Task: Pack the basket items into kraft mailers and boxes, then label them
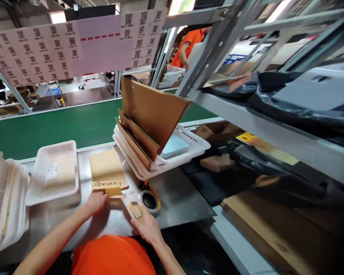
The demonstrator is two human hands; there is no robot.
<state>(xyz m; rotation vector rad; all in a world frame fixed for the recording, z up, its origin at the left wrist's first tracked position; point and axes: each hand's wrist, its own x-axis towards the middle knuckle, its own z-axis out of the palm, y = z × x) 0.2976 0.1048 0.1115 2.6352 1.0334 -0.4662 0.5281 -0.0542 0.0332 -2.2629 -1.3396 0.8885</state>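
My left hand point(96, 202) is closed on the near edge of a flat tan cardboard box point(106, 166), whose near flap reads "beauty". The box lies on the metal table. Just to its right, my right hand point(146, 226) is closed on a small whitish packet point(131, 201) with a tan patch on it. The packet's far end touches or overlaps the box's corner; I cannot tell which. Beside the right hand sits a roll of tape point(149, 201) with a yellow-orange part.
A white basket point(75, 168) holding a tan labelled item stands left, by stacked baskets point(8, 198). Upright cardboard sheets point(154, 114) lean in white trays point(195, 143). Behind runs a green conveyor belt point(51, 128). A metal frame point(215, 46) slants at right; a person in orange point(190, 40) stands beyond.
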